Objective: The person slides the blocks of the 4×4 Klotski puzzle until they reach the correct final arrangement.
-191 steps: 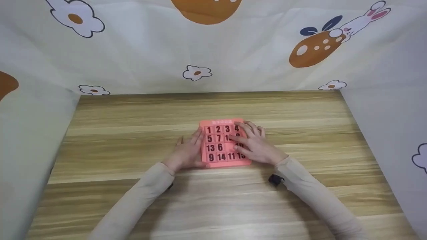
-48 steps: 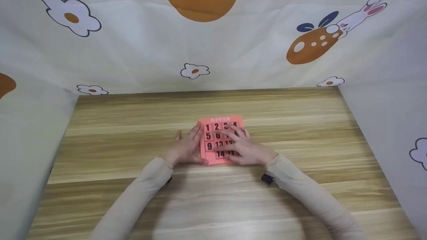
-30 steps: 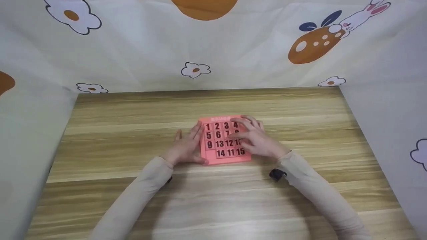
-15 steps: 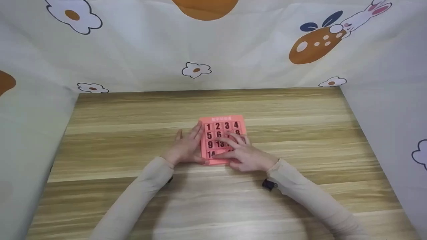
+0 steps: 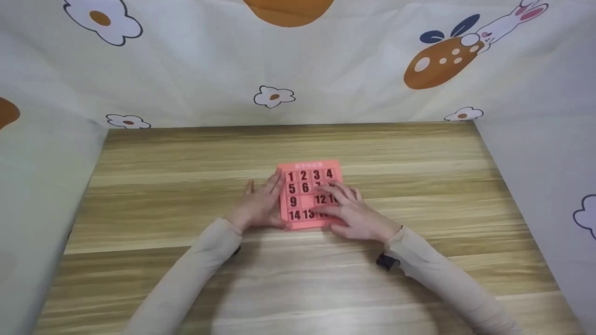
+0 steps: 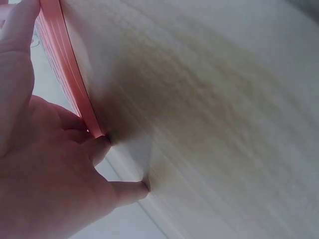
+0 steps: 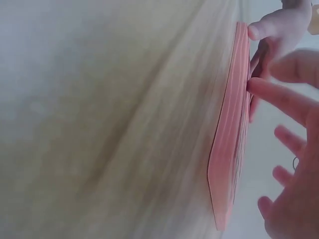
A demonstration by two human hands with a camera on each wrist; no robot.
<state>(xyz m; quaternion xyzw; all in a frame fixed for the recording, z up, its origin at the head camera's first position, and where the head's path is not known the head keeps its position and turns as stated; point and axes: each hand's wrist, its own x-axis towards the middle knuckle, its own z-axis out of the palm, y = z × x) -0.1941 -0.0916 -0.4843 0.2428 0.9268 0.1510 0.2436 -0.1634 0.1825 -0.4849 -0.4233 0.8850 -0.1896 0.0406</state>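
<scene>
A pink number slide puzzle (image 5: pixel 289 165) lies flat on the table, with black digits on its square tiles. Along its left edge rests my left hand (image 5: pixel 253 209), fingers stretched out and thumb at the near left corner. In the left wrist view, the puzzle's side (image 6: pixel 75 82) meets a fingertip while another finger touches the table. My right hand (image 5: pixel 356 216) spreads over the tiles on the right; its index fingertip touches beside tile 13 (image 5: pixel 307 214). Above that tile is a bare slot (image 5: pixel 307 201). Tiles at the lower right are partly hidden by my right hand.
The wood-grain table (image 5: pixel 200 158) reaches back to a pale printed cloth (image 5: pixel 200 79). Similar cloth walls stand on the left (image 5: pixel 42 186) and right (image 5: pixel 535 163). A dark object (image 5: pixel 385 261) sits at my right wrist.
Tile 14 slid left into the near left corner; tile 13 then moved toward me beside it. The bare slot is now above tile 13. My left hand stays put; the right has shifted right.
</scene>
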